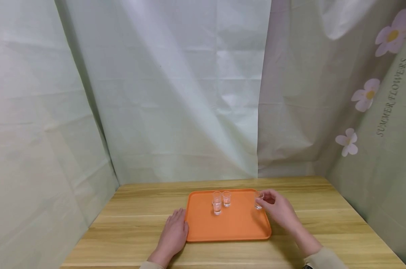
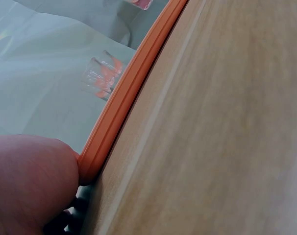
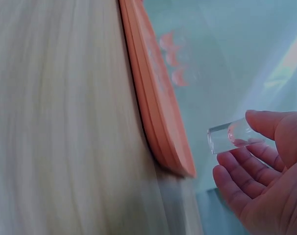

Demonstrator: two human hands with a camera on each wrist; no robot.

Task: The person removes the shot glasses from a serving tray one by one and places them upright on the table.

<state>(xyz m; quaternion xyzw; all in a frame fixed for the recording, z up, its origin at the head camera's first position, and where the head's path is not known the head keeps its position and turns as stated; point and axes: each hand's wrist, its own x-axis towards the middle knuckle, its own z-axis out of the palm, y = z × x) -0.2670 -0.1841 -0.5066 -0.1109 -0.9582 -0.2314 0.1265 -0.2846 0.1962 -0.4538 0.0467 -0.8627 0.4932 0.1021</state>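
Observation:
An orange tray lies on the wooden table. Three small clear glasses are grouped in its back left part: one at the front, one at the right, and another partly hidden behind the front one. My right hand pinches a fourth clear glass between thumb and fingers at the tray's right side; the right wrist view shows this glass with its base clear of the fingers. At the tray's left edge my left hand rests with extended fingers, its thumb side touching the rim.
Wooden table surface surrounds the tray. Pale green curtains hang behind the table and along both sides, with printed flowers and lettering on the right one.

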